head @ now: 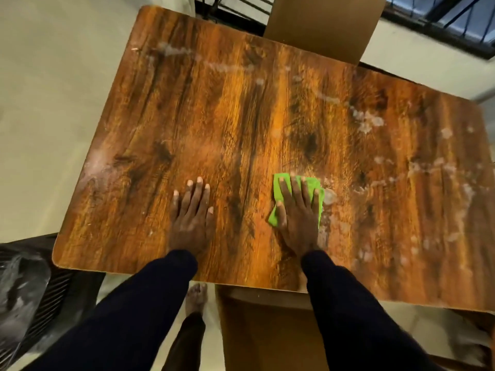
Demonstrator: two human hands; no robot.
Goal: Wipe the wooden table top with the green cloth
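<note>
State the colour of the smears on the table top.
Whitish smears on the table top; head view.

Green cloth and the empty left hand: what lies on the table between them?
Only bare table top, in the head view. The left hand lies flat, apart from the green cloth under the right hand.

The rectangular orange-brown wooden table top [241, 116] has bold dark grain and a soft sheen, so it looks smooth and sealed rather than raw. Chalky white smears [367, 121] dull it along the far edge and across the right side, patchy and matt. The small bright green cloth [278, 187] near the front edge looks like thin soft fabric, slightly rumpled. The dark navy sleeves [348, 303] are plain matt cloth. Off the front left corner sits a crinkly grey plastic bag [18, 285], shiny in spots. The tan chair back [321, 25] past the far edge looks flat, smooth and matt.
</note>
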